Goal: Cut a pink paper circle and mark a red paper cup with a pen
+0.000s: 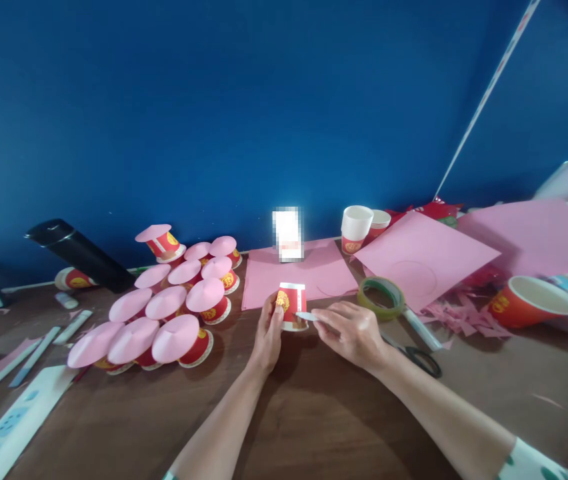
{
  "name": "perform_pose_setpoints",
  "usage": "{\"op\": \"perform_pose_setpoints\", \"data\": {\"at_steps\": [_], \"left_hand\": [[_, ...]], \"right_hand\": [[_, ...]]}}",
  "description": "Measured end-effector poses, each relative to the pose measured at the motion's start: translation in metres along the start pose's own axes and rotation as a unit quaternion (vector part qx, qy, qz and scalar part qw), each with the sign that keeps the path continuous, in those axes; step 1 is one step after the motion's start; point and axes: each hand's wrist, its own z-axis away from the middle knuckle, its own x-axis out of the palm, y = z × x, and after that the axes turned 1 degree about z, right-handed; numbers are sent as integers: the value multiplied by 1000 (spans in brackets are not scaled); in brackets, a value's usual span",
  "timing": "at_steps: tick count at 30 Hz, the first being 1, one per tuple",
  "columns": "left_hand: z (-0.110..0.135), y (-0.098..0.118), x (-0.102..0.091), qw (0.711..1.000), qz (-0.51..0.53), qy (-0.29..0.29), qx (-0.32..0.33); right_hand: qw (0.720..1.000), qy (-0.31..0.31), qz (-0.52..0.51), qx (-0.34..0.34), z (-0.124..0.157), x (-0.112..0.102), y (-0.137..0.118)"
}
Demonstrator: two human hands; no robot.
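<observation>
My left hand is closed round a small red paper cup with a gold emblem, standing upside down on the brown table. My right hand pinches a thin white strip, perhaps tape or a blade, with its tip against the cup's right side. A roll of tape lies just right of my right hand, and black-handled scissors lie behind my right wrist.
Several upturned red cups topped with pink paper discs cluster at the left. Pink paper sheets, stacked cups, paper scraps and a tipped red cup lie to the right. A black flask and a power strip are at the left.
</observation>
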Motion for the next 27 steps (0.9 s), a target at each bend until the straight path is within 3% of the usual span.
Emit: {"op": "perform_pose_setpoints", "data": {"at_steps": [11,27], "left_hand": [[-1,0,0,998,55,-16,-28],[0,-1,0,1000,21,-1,-2]], "right_hand": [[1000,10,-12,10,1,0,2],[1000,2,-10,5,0,0,0]]}}
